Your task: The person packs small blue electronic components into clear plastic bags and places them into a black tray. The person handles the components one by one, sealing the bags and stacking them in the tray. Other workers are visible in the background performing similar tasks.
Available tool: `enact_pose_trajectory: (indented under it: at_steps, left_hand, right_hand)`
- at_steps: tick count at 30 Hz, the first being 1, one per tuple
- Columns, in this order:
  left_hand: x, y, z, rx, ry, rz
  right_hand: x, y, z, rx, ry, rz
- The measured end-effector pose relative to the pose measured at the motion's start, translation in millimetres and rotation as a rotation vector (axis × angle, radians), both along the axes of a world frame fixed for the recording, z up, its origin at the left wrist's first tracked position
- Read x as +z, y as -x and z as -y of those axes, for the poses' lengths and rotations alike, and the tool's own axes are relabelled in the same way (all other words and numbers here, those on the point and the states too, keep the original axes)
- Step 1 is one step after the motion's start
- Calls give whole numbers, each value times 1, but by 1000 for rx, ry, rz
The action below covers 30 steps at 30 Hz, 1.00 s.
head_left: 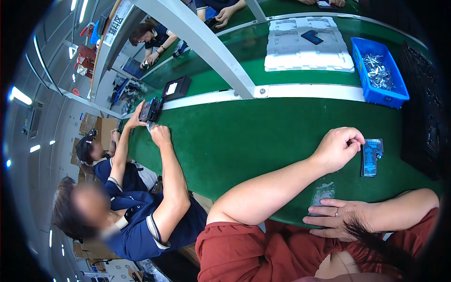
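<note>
A flat L-shaped battery [370, 160], black with a blue printed face, lies on the green table at the right. My left hand [337, 148] is at its upper left corner, fingers curled and thumb drawn in, with the fingertips touching or just beside that corner. Whatever is pinched there is hidden or too small to make out. Nearer to me, my right hand [340, 217] rests palm down at the table's front edge, fingers stretched out and a ring on one of them. It appears to hold nothing. A pale worn patch [324, 190] marks the tabletop just beyond its fingers.
Behind the white rail [310, 92] stand a blue bin [397, 99] of small metal parts and a white moulded tray [282, 56] carrying a similar L-shaped piece [312, 36]. Black stacked trays [425, 117] rise at the right. A co-worker [141, 230] at left handles a black device [151, 110].
</note>
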State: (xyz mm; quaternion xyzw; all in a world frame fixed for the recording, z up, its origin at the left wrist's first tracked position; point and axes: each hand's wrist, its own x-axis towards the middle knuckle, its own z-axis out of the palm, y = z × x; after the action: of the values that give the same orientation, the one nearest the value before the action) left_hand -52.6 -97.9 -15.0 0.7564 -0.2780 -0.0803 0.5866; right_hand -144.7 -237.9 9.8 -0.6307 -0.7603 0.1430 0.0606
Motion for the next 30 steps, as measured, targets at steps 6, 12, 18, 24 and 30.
enact_pose_trajectory:
  at_steps: [6, 12, 18, 24, 30]
  left_hand:
    - [1, 4, -2, -23, -4, 23]
    - [2, 5, -2, -41, -21, 45]
    - [1, 4, -2, -60, -30, 35]
    - [3, 5, -2, -64, -31, 54]
    - [3, 4, -5, -49, -68, 94]
  right_hand:
    - [1, -1, -1, 3, -22, -79]
    - [-4, 0, 1, -5, -57, -94]
    - [-3, 1, 0, -21, -58, -141]
    - [-7, 2, 2, -36, -103, -174]
    - [-15, 2, 2, -33, -163, -241]
